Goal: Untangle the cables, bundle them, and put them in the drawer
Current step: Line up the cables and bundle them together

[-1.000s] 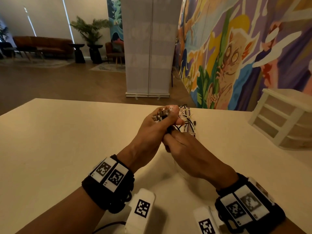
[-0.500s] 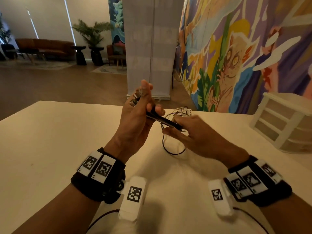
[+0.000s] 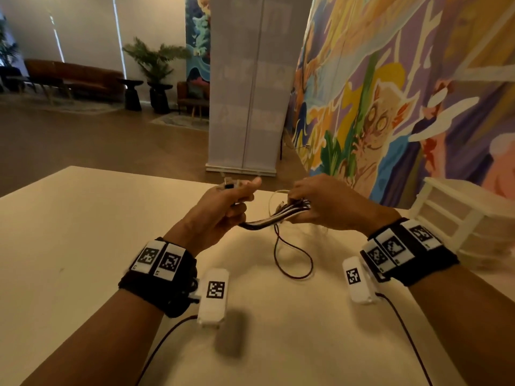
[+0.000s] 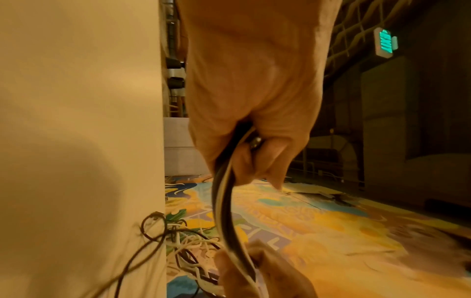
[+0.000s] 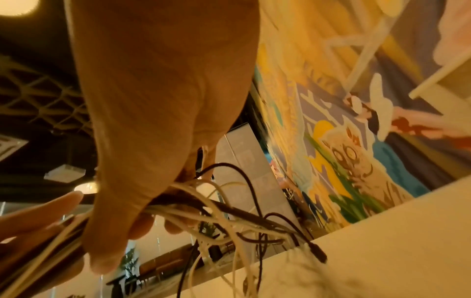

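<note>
A bunch of black and white cables [image 3: 274,218] stretches between my two hands above the cream table [image 3: 83,232]. My left hand [image 3: 223,207] grips one end in a fist, with the plugs [image 3: 229,185] sticking out above the thumb. In the left wrist view the cables [image 4: 224,201] run out under the curled fingers. My right hand [image 3: 315,204] holds the strands further along, fingers curled round them. In the right wrist view loose black and white cables [image 5: 229,217] spill out past the fingers. A dark loop [image 3: 292,260] hangs down onto the table.
A small white drawer unit [image 3: 459,218] stands on the table at the right, with its compartments open to the front. A painted mural wall rises behind it. A white banner stand [image 3: 245,93] is on the floor beyond the table's far edge.
My hands have moved apart, the right one sliding to the right along the cables, so a straight stretch now shows between them. The left hand has dropped lower.
</note>
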Demonstrator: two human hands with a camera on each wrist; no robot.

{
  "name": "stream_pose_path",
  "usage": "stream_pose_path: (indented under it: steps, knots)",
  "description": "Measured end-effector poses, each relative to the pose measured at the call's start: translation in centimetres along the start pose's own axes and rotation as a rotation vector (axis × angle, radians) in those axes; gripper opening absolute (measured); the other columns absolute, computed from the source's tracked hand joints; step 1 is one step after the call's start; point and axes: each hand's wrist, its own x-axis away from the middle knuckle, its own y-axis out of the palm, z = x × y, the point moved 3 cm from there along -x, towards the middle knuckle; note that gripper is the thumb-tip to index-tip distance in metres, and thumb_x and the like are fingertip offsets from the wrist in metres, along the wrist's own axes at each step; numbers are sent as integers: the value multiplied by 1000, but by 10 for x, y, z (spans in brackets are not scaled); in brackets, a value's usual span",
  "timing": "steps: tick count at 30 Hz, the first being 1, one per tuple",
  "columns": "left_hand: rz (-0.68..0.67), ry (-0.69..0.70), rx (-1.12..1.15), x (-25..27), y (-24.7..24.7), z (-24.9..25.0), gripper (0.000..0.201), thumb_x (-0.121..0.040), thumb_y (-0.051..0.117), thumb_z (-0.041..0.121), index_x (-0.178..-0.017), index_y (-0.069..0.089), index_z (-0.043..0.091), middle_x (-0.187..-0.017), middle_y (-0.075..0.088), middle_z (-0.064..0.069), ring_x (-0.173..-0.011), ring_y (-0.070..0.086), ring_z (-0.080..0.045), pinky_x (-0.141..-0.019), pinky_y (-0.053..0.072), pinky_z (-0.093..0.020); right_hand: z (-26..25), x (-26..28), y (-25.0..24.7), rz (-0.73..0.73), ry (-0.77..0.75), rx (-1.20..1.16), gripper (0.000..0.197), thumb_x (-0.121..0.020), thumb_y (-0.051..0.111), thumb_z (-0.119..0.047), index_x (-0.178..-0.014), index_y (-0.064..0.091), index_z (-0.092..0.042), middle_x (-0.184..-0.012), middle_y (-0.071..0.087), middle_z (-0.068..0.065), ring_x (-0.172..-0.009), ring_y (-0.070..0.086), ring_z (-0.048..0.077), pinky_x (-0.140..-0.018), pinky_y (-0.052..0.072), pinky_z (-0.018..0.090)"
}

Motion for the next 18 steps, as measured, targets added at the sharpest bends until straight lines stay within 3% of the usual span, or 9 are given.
stream_pose_path:
  steps: [2,5,9,12,14,16,18]
  knots:
    - [-61,-78,-82,2,4,-7,26,-97,75,33,-108,67,10,-77,58,0,-56,32,-8,-58,29,-25,-2,1,3,17,-32,101,30,-88,81,-46,-114,75,-32,-107,63,-9,-99,56,11,-83,39,30]
    - [-155,-104,-164,3,20,-6,28,-98,73,31,-113,73,7,-94,72,-20,-59,35,-10,-56,30,-23,1,2,3,114,-51,264,37,-88,77,-46,-122,72,-31,-128,65,1,-124,55,26,-98,43,45]
    - [-264,-149,-319,2,30,-5,40,-98,71,35,-127,71,7,-116,78,-12,-53,30,-9,-53,31,-20,12,8,0,282,4,421,38,-93,64,-43,-126,67,-24,-134,62,7,-133,50,35,-98,42,51]
    - [-387,-182,-441,8,37,-5,34,-101,69,30,-123,73,5,-112,80,-7,-47,34,-6,-49,33,-16,27,12,1,406,136,397,32,-97,65,-32,-123,65,-15,-135,59,12,-131,49,38,-95,43,52]
    - [-456,-158,-410,12,35,-4,26,-101,69,26,-117,76,6,-104,77,-7,-51,35,-9,-50,30,-20,45,12,7,449,290,292,26,-98,68,-26,-121,64,-17,-138,56,11,-131,47,37,-96,44,53]
    - [-495,-87,-337,14,22,1,26,-99,70,29,-116,76,9,-90,68,-6,-61,35,-19,-56,26,-30,64,14,12,400,439,121,22,-96,66,-23,-117,64,-24,-138,53,8,-131,44,37,-99,42,54]
    - [-455,-13,-288,15,6,9,31,-97,70,32,-115,75,8,-82,59,-7,-65,30,-26,-59,22,-37,75,20,17,220,503,-121,26,-96,72,-24,-120,62,-30,-137,52,4,-132,44,35,-102,36,46]
